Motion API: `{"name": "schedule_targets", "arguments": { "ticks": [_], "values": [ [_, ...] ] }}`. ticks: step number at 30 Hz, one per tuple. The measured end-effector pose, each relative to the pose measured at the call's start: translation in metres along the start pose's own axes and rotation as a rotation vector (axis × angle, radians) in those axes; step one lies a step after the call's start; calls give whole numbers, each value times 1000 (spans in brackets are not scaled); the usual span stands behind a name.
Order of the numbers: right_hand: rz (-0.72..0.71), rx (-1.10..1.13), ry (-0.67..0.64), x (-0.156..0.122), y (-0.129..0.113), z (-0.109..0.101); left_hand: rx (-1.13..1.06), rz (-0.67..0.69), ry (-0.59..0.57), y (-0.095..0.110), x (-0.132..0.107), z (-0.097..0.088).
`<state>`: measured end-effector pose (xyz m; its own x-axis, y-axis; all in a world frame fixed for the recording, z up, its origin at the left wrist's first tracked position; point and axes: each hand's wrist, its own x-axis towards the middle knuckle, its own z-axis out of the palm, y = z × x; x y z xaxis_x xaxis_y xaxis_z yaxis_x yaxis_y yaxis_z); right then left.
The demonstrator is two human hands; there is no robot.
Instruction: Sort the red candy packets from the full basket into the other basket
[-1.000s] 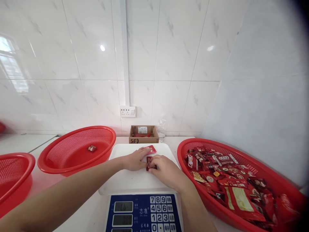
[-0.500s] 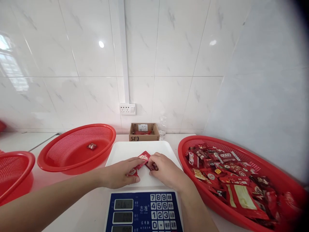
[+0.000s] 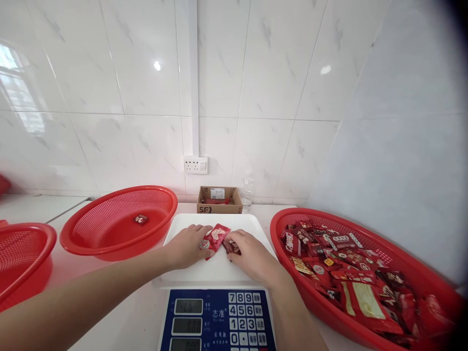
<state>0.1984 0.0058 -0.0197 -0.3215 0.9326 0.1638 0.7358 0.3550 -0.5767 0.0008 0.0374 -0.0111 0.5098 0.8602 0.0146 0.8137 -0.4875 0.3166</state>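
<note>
Over the white scale's plate (image 3: 215,273), my left hand (image 3: 188,247) is closed, its thumb and fingers pinching the left edge of a bright red snack packet (image 3: 217,235). Close beside it on the right, my right hand (image 3: 250,253) has its fingers curled over a dark red snack packet (image 3: 232,246). The two packets meet between my hands, and the fingers cover part of each. The scale's blue keypad panel (image 3: 217,312) faces me below the plate, with its small displays on the left.
A large red basket (image 3: 288,213) full of red packets stands at the right. On the left, another red basket (image 3: 84,243) holds a single small packet (image 3: 140,219), with a third basket (image 3: 47,239) at the edge. Behind the scale are a cardboard box (image 3: 219,208) and a clear bottle (image 3: 246,195).
My left hand has drawn its fingers in from lying flatter over the bright red packet, which now shows more and is turned. My right hand stays nearly in place. The view shifted slightly.
</note>
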Motion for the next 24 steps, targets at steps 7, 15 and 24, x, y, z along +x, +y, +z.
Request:
{"name": "schedule_targets", "arguments": {
  "ticks": [7, 15, 24],
  "values": [
    [-80, -4, -21, 3, -4, 6, -22, -2, 14, -1, 26, 6],
    [-5, -7, 12, 0, 9, -5, -12, 38, 25, 10, 42, 7],
    [-33, 41, -14, 0, 0, -4, -40, -7, 72, 9, 50, 4]
  ]
}}
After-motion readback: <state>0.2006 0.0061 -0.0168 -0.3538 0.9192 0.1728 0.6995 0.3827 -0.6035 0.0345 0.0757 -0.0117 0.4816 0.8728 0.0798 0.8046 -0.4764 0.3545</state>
